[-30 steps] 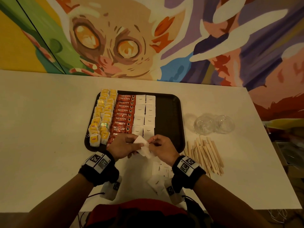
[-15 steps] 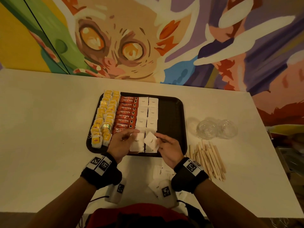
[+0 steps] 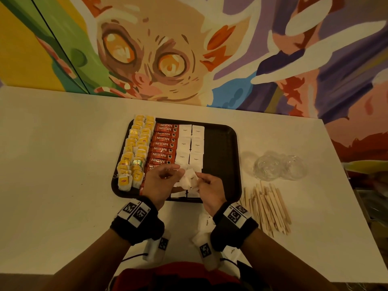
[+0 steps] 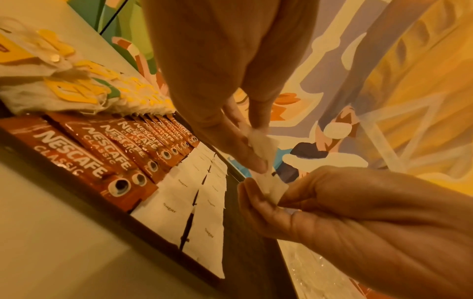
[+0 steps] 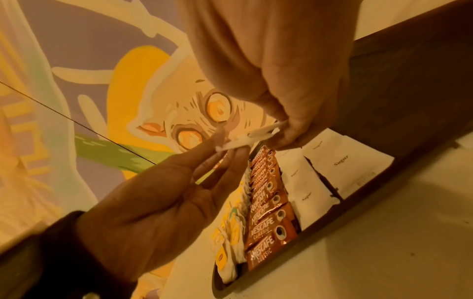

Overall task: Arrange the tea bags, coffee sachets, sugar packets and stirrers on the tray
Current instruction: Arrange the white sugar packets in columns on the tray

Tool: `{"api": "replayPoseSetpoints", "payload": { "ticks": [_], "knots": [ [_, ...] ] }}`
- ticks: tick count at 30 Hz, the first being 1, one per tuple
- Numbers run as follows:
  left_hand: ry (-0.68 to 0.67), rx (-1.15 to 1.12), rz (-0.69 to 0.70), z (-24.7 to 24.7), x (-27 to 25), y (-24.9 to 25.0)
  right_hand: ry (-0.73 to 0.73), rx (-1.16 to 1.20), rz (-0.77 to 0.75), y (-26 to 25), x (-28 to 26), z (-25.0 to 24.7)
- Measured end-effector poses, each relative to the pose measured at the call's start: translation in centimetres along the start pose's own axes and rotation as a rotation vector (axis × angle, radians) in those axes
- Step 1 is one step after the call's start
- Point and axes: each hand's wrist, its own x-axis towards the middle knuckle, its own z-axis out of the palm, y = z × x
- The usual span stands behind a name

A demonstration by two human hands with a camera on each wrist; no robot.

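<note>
Both hands, the left hand (image 3: 160, 181) and the right hand (image 3: 209, 189), pinch together white sugar packets (image 3: 190, 180) above the near edge of the dark tray (image 3: 220, 148) on the table (image 3: 63, 164).

On the white table (image 3: 63, 164), the dark, perhaps black tray (image 3: 220, 148) holds yellow-tagged tea bags (image 3: 134, 152), red sachets (image 3: 163, 143) lettered in white and plain white sugar packets (image 3: 191, 143), beside pale wooden stirrers (image 3: 268, 206), below a mural (image 3: 189, 49) of orange, purple, green and yellow.
</note>
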Motion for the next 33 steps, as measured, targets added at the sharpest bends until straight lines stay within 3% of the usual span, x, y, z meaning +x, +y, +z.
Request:
{"api": "replayPoseSetpoints", "payload": {
  "ticks": [4,11,14,25,33],
  "knots": [
    [-0.024,0.051,-0.025,0.1,0.5,0.1,-0.041,0.06,-0.044,-0.5,-0.2,0.1],
    [-0.011,0.234,0.068,-1.0,2.1,0.6,-0.17,0.051,-0.054,-1.1,0.8,-0.8],
    [-0.018,0.265,0.07,-1.1,3.0,1.0,-0.142,-0.008,-0.071,-1.9,1.6,-1.2],
    [0.158,0.377,0.045,-0.2,11.1,3.7,0.09,-0.092,-0.019,-4.4,9.2,-1.2],
    [0.155,0.563,-0.016,1.5,16.5,4.0,0.121,-0.277,0.032,-5.8,13.7,-0.8]
  ]
}}
